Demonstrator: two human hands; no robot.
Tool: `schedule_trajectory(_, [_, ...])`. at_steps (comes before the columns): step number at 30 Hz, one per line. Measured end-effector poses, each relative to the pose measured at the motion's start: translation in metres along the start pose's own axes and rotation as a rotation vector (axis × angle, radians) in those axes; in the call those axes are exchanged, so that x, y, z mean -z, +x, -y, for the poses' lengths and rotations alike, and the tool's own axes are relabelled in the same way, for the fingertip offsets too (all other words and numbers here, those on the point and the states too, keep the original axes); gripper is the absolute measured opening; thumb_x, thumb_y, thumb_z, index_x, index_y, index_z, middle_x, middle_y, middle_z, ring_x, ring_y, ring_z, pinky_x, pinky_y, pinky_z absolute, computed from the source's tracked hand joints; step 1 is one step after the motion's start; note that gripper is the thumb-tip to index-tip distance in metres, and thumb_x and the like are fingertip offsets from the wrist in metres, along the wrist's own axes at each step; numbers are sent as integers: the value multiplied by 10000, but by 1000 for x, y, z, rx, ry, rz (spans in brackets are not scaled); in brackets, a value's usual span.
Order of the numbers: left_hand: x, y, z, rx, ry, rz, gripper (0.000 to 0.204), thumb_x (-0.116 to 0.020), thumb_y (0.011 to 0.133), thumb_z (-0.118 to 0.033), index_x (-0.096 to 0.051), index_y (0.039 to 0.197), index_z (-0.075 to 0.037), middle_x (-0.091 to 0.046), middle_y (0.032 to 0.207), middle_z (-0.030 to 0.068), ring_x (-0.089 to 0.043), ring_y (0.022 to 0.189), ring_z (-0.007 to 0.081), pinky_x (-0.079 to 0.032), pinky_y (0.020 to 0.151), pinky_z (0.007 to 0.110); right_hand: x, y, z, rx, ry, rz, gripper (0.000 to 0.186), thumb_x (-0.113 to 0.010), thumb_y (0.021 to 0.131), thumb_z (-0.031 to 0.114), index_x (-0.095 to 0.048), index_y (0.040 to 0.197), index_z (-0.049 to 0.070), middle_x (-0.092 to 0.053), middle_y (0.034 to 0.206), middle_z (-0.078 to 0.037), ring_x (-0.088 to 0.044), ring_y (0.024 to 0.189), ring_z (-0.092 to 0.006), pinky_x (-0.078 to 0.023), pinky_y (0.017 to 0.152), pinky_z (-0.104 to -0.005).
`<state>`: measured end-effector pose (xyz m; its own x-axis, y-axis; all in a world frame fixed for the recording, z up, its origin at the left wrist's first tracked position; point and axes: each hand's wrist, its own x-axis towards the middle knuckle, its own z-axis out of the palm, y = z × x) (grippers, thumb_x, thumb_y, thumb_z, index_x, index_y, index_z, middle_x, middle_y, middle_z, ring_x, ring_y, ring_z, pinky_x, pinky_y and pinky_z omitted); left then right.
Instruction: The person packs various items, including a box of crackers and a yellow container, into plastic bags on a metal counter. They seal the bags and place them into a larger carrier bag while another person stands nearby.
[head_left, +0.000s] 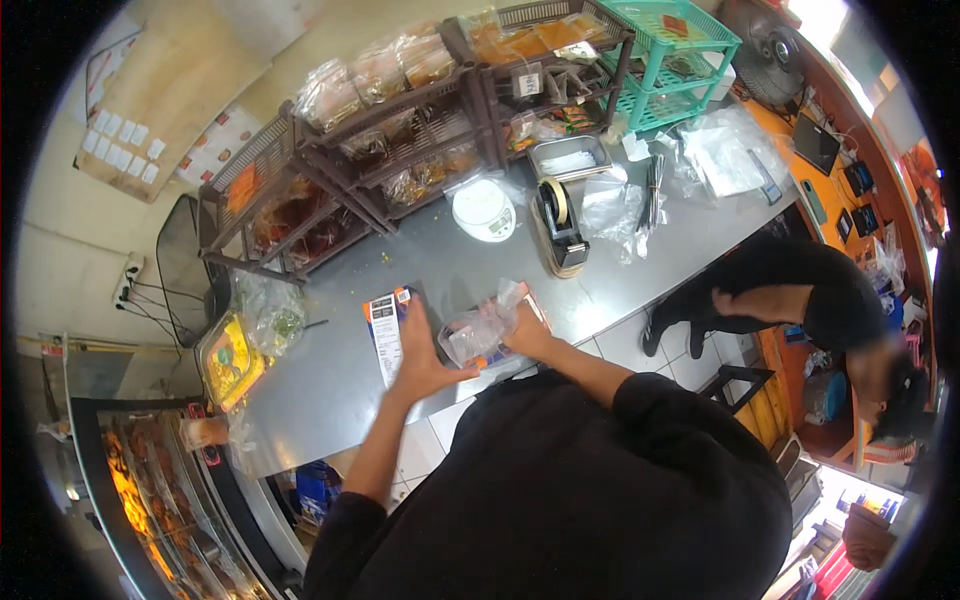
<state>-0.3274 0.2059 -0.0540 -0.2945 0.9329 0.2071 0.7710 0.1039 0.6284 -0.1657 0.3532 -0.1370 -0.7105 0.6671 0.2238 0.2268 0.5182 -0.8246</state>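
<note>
The step in hand appears to be handling 2 light items on the steel table (pixel 330 420): a box (pixel 384 338) with a white printed label on the left, and a clear plastic bag (pixel 470 335) on the right. The left hand (pixel 420 350) is spread, its fingers straight along the box's right side and its thumb pointing toward the bag; it does not look clenched on anything. The right hand (pixel 527 332) touches the bag, but plastic covers its fingertips, so I cannot tell whether it grasps the film or only presses on it. The next move, as I judge it, calls for a firm hold on the box with 1 hand while the other manages the thin, slippery film. Under the bag and right hand lies what may be a 2nd box (pixel 541 308), mostly covered, with only a pale panel and orange edges showing. The bag's contents, if any, are hard to make out, and so is its mouth. The left hand looks slightly blurred. Beyond the work stand a white scale (pixel 484 208) and a tape dispenser (pixel 560 235); at the far right, a co-worker (pixel 800 300) is partly lost in blur.
</note>
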Motion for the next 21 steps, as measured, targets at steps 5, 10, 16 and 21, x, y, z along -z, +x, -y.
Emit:
schedule_trajectory(5, [-109, -1, 18, 7, 76, -4, 480, -641, 760, -216, -539, 1173, 5, -487, 1239, 231, -335, 1219, 465, -233, 1055, 501, -3, 6, 7, 105, 238, -11, 346, -544, 834, 199, -569, 1131, 24, -567, 1053, -231, -516, 948, -393, -386, 859, -467])
schedule_trajectory(10, [-103, 16, -13, 74, -400, -93, 551, -700, 734, -172, -486, 1213, -4, -556, 1135, 179, -440, 1191, 312, -337, 1018, 422, -22, 15, -6, 163, 37, 61, 253, -520, 825, 187, -600, 1007, 30, -562, 959, -206, -521, 950, -377, -392, 850, -446])
schedule_trajectory(16, [-102, 11, -8, 149, -230, 177, 480, -639, 792, -292, -500, 1176, -40, -482, 1198, 128, -446, 1144, 296, -345, 979, 410, -10, 23, 75, 247, -414, 88, 192, -563, 733, 147, -599, 876, 25, -530, 952, -165, -517, 983, -384, -419, 777, -478])
schedule_trajectory(21, [-109, 17, -1, -22, 91, -53, 425, -626, 771, -299, -540, 1109, -56, -498, 1141, 128, -466, 1098, 284, -370, 926, 415, -7, 10, 93, 170, -605, 191, 384, -576, 766, 150, -557, 1112, -15, -489, 1132, -177, -502, 1068, -409, -436, 914, -426])
